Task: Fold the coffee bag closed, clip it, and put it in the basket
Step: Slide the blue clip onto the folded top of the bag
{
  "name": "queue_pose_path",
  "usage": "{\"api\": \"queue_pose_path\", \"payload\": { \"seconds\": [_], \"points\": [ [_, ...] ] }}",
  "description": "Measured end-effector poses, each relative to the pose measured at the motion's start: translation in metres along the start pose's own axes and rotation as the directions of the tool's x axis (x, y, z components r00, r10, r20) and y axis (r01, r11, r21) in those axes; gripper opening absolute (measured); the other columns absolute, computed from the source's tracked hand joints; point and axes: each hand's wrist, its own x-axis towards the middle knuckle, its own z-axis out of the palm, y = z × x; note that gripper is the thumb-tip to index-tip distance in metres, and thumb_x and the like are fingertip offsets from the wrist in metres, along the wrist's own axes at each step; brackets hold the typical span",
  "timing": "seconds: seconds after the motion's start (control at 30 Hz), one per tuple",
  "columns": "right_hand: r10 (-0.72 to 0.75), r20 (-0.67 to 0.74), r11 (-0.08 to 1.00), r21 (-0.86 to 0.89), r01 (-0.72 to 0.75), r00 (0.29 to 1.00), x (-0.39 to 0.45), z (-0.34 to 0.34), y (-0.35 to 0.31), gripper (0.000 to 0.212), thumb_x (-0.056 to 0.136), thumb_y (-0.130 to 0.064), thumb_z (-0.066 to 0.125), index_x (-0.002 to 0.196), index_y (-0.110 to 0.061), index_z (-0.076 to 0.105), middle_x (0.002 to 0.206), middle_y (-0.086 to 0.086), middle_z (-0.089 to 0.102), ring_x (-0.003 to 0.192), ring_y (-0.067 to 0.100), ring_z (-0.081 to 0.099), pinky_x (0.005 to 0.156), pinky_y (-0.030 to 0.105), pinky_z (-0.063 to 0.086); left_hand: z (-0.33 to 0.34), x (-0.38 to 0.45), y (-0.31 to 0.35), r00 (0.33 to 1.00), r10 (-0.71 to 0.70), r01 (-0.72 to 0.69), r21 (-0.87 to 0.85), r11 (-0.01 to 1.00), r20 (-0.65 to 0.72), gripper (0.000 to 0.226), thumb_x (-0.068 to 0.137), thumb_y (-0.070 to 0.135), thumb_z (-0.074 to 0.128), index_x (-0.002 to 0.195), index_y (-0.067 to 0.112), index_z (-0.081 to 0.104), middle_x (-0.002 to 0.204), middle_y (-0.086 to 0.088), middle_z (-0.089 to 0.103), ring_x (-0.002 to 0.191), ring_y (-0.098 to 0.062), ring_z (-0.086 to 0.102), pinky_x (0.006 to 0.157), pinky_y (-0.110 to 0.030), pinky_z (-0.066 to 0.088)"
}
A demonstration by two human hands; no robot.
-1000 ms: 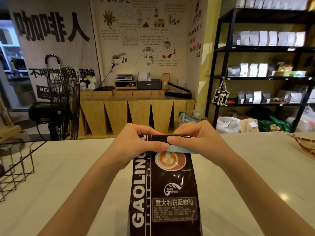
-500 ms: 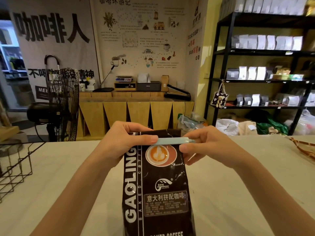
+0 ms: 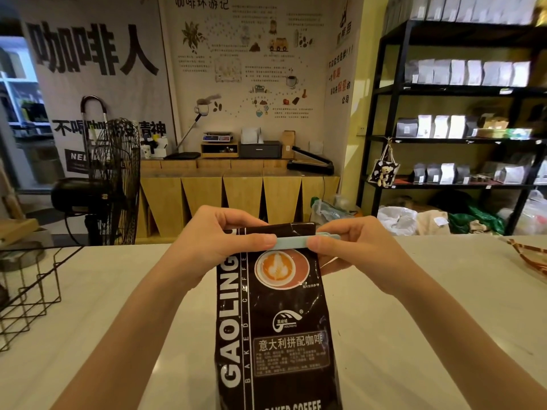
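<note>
A black coffee bag with white lettering lies lengthwise on the pale counter, its top folded over. A light blue clip runs across the folded top. My left hand grips the bag's top left corner, thumb on the clip's left end. My right hand pinches the clip's right end and the bag's top right corner. The black wire basket stands at the counter's left edge, well apart from the bag.
A woven object lies at the counter's right edge. Beyond the counter stand a black floor fan, a wooden bench with a scale and printer, and black shelves of coffee bags.
The bag's top has risen and straightened, and the clip now lies level across the fold. My right thumb has moved onto the clip's right end; my left hand stays on the left corner.
</note>
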Motion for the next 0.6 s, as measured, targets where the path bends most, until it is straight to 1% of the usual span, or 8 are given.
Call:
{"api": "queue_pose_path", "payload": {
  "seconds": [0.2, 0.37, 0.43, 0.5, 0.6],
  "points": [
    [-0.058, -0.051, 0.997, 0.056, 0.061, 0.997, -0.0001, 0.0022, 0.0012, 0.022, 0.061, -0.029, 0.067, 0.08, -0.019, 0.068, 0.064, -0.006, 0.074, 0.069, 0.015, 0.072, 0.055, 0.018, 0.056, -0.0018, 0.0004, -0.0005, 0.999, 0.032, -0.032, 0.036, 0.999, -0.001, 0.026, 0.049, 0.033, 0.073, 0.073, 0.022, 0.071, 0.064, 0.002, 0.074, 0.061, -0.019, 0.071, 0.051, -0.022, 0.054],
    [-0.056, -0.064, 0.994, 0.085, 0.062, 0.996, 0.0002, 0.0038, 0.0034, 0.009, 0.071, -0.016, 0.067, 0.081, -0.017, 0.067, 0.063, -0.005, 0.074, 0.068, 0.014, 0.072, 0.054, 0.018, 0.056, -0.003, 0.0004, -0.0003, 0.998, 0.055, -0.055, 0.085, 0.995, 0.003, 0.032, 0.049, 0.036, 0.071, 0.079, 0.025, 0.071, 0.072, 0.006, 0.075, 0.067, -0.018, 0.072, 0.054, -0.024, 0.055],
    [-0.058, -0.075, 0.995, 0.082, 0.064, 0.995, 0.0004, 0.0051, 0.004, 0.008, 0.071, -0.018, 0.067, 0.079, -0.019, 0.067, 0.062, -0.006, 0.073, 0.066, 0.013, 0.072, 0.053, 0.018, 0.056, -0.0031, -0.0007, 0.0006, 0.997, 0.078, -0.08, 0.121, 0.989, 0.022, 0.032, 0.052, 0.036, 0.07, 0.084, 0.029, 0.071, 0.079, 0.007, 0.075, 0.071, -0.015, 0.072, 0.057, -0.024, 0.057],
    [-0.069, -0.081, 0.995, 0.068, 0.074, 0.994, 0.0003, 0.0057, 0.0039, 0.011, 0.067, -0.025, 0.067, 0.077, -0.021, 0.067, 0.061, -0.006, 0.073, 0.065, 0.013, 0.071, 0.054, 0.019, 0.056, -0.0034, -0.0021, 0.0029, 0.992, 0.112, -0.118, 0.16, 0.98, 0.05, 0.031, 0.056, 0.037, 0.067, 0.087, 0.033, 0.069, 0.084, 0.009, 0.074, 0.074, -0.012, 0.071, 0.058, -0.025, 0.059],
    [-0.094, -0.085, 0.993, 0.057, 0.099, 0.992, -0.0001, 0.0057, 0.0034, 0.014, 0.063, -0.03, 0.065, 0.075, -0.023, 0.067, 0.06, -0.006, 0.072, 0.065, 0.014, 0.071, 0.054, 0.02, 0.057, -0.0047, -0.0041, 0.006, 0.987, 0.146, -0.159, 0.228, 0.961, 0.073, 0.035, 0.058, 0.041, 0.065, 0.092, 0.034, 0.068, 0.082, 0.005, 0.074, 0.078, -0.009, 0.07, 0.058, -0.025, 0.059]
  ]
}}
